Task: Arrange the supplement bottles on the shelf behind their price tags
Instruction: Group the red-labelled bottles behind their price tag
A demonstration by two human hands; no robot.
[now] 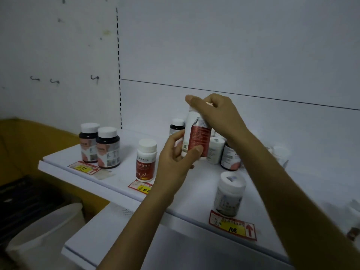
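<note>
Left hand (173, 158) grips the red-label bottle (200, 137) low, right hand (216, 115) clasps its cap; held near upright, its twin bottle (146, 162) stands just left of the left hand.

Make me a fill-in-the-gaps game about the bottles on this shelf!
1. The right hand grips the held bottle at its ___ end.
2. The left hand holds its ___ end.
3. Behind the leftmost price tag stand ___ dark bottles.
4. Their caps are ___.
Missing words: top; bottom; two; white.
</note>
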